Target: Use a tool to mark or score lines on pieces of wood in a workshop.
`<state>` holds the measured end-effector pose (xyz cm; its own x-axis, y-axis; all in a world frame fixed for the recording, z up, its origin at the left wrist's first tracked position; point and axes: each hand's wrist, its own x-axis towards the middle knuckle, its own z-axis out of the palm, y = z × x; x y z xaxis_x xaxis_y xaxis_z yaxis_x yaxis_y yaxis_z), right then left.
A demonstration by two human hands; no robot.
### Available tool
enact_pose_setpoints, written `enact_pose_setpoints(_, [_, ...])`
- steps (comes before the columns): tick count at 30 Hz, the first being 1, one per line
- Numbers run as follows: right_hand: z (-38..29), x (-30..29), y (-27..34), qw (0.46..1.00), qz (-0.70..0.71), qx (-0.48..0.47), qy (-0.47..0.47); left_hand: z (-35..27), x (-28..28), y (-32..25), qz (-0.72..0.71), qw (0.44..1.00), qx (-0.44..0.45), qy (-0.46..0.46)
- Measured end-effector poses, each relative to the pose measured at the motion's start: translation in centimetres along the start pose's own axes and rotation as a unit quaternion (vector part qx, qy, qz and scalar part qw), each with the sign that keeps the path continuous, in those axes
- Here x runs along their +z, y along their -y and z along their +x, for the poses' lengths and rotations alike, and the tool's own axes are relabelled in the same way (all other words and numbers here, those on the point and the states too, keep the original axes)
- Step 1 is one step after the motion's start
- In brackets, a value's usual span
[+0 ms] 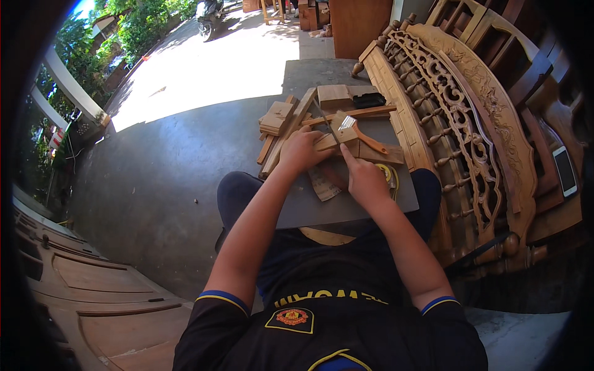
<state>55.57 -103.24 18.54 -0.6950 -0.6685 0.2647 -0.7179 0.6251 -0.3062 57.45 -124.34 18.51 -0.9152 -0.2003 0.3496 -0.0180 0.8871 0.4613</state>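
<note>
My left hand [304, 148] presses down and grips a small wooden block [326, 142]. My right hand [369, 181] grips a narrow dark metal tool, perhaps a file or saw blade [328, 121], with the index finger stretched along it. Its blade crosses the wood and points away from me; the handle is hidden in my palm. Just right of the blade lies a flat paintbrush [371, 140] with an orange handle. Below my left hand is a printed piece of sandpaper [323, 186]. A yellow tape measure [386, 172] sits beside my right hand.
A grey board [301, 215] spans my knees. Wooden strips [292, 127], blocks [277, 117] and a black object [369, 100] lie on its far side. Carved wooden furniture [445, 106] stands close on the right, with a phone [564, 170]. Wooden panels [106, 276] are at lower left.
</note>
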Motion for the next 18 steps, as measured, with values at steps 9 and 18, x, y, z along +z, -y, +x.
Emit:
enact_pose_setpoints(9, [-1.6,-0.5,0.3,0.998,0.006,0.054,-0.005,-0.2,0.5,-1.8,0.039,0.999,0.001,0.038])
enact_pose_setpoints(18, [-5.5,-6.3,-0.4,0.98,0.172,0.071,-0.065,-0.3,0.2,-2.7,0.112,0.991,0.051,0.06])
